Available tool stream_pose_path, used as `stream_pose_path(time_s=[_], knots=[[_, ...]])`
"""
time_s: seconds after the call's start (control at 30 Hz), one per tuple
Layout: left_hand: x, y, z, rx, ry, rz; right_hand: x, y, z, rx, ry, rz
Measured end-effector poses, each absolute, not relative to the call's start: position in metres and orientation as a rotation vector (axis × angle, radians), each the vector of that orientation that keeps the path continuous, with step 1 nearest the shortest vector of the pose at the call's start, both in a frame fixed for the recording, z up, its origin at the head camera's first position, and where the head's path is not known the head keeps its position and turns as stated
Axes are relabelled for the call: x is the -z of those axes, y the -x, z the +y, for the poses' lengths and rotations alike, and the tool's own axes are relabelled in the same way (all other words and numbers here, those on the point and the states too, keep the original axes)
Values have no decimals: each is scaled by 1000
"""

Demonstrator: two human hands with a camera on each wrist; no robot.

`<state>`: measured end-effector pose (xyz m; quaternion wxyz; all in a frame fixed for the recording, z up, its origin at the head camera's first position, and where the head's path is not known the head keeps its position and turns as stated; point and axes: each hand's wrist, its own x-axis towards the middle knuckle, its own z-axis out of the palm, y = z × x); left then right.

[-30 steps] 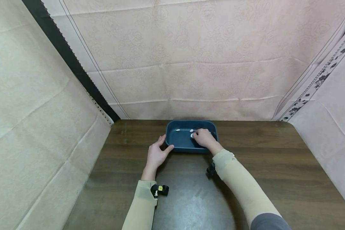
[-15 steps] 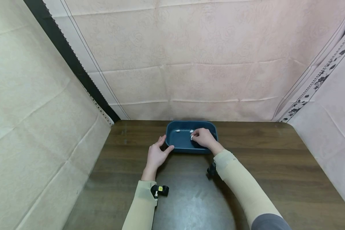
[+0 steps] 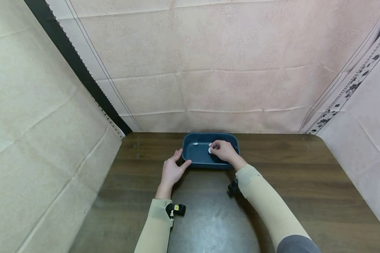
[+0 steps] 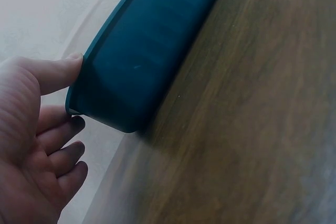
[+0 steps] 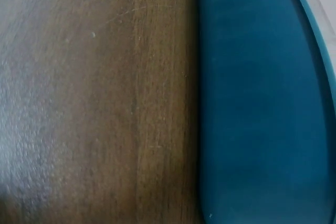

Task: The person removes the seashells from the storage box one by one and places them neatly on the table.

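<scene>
A teal-blue rectangular tray (image 3: 197, 154) stands at the far side of the table. My left hand (image 3: 172, 170) rests at its near left corner, thumb on the front and fingertips on the left side. In the left wrist view, the straight thumb (image 4: 60, 72) touches the rim, and the other fingers lie loosely past the corner. Inside the tray, my right hand (image 3: 225, 151) pinches a small white round piece (image 3: 210, 150) between thumb and fingers. Another white piece (image 3: 195, 143) lies at the back left, and one more (image 3: 210, 144) beside the right fingertips, partly covered. The right wrist view shows only the tray's outer wall (image 5: 262, 103) and table.
The brown wood-grain table (image 3: 288, 175) spreads around the tray. A pale patterned cloth (image 3: 240, 70) hangs right behind its far edge, with further cloth sides left and right. Small black wrist cameras (image 3: 176, 209) sit on both forearms.
The right fingers have shifted slightly left and turned the white round piece between them, and now partly cover the piece behind. The left hand and tray have stayed in place.
</scene>
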<state>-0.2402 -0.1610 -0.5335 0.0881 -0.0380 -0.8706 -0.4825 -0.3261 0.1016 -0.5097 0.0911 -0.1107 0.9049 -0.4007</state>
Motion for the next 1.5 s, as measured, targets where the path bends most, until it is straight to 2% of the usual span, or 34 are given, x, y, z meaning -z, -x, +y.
stream_pose_path(time_s=[0.77, 1.0, 1.3, 1.5], knots=[[534, 241, -162, 1432, 116, -2593, 506, 328, 109, 1421, 294, 2681], [534, 241, -162, 1419, 118, -2595, 493, 318, 123, 1645, 349, 2548], [532, 241, -162, 1409, 115, -2603, 483, 300, 145, 2024, 162, 2223], [532, 240, -162, 1408, 107, -2608, 482, 286, 159, 2049, 157, 2226]])
